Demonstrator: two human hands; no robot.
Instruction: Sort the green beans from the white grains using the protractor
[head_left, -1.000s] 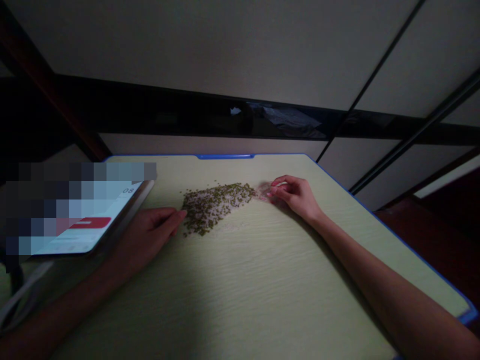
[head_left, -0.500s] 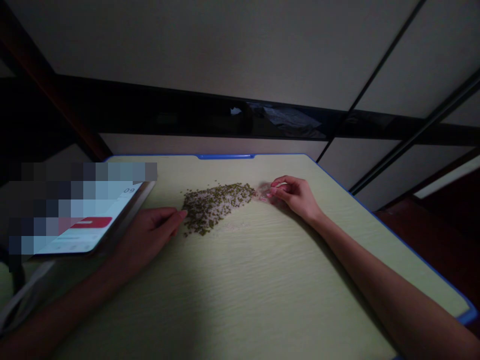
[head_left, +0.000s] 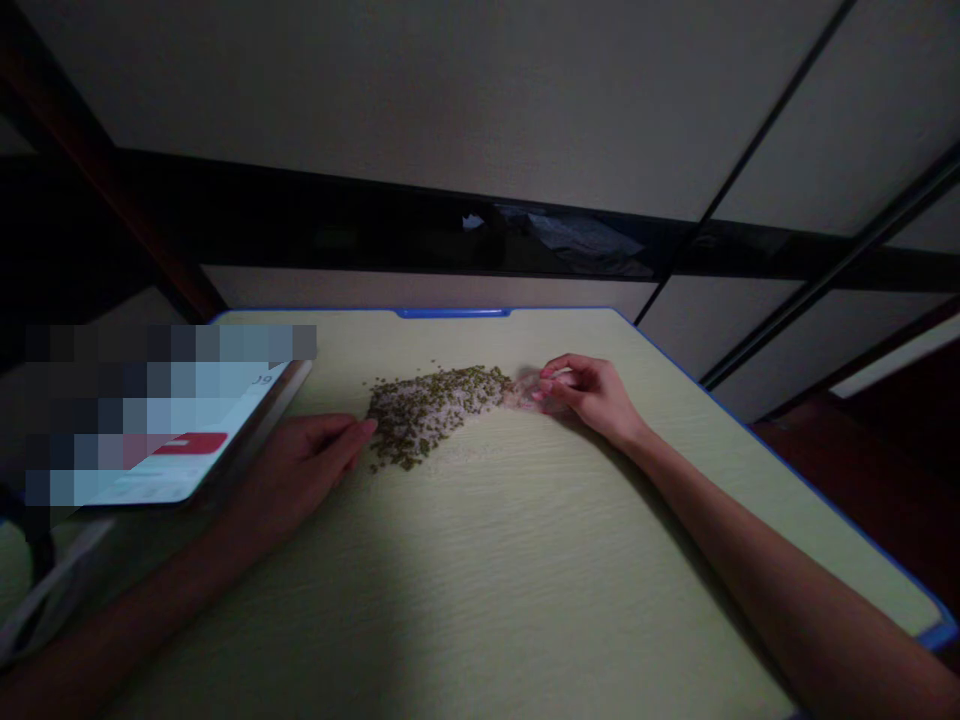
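Observation:
A flat pile of small green beans mixed with pale, rice-like grains lies spread on the table. My left hand rests by the pile's left edge, thumb and fingers pinched together; whatever the fingertips hold, if anything, is hidden. On the other side my right hand is also closed in a pinch, its fingertips over a pinkish, see-through patch that adjoins the pile's right end. Whether that patch is loose grains or thin plastic I cannot tell, and what the right fingertips grip is too small to make out.
The pale table has a blue rim and a blue handle at its far edge. A lit phone or tablet leans at the left, partly blurred, with a cable below. Cabinet panels stand behind.
Both hands stay almost where they were, with the right fingers shifting very slightly over the pinkish patch. The pile looks the same, and the whole view has moved a touch.

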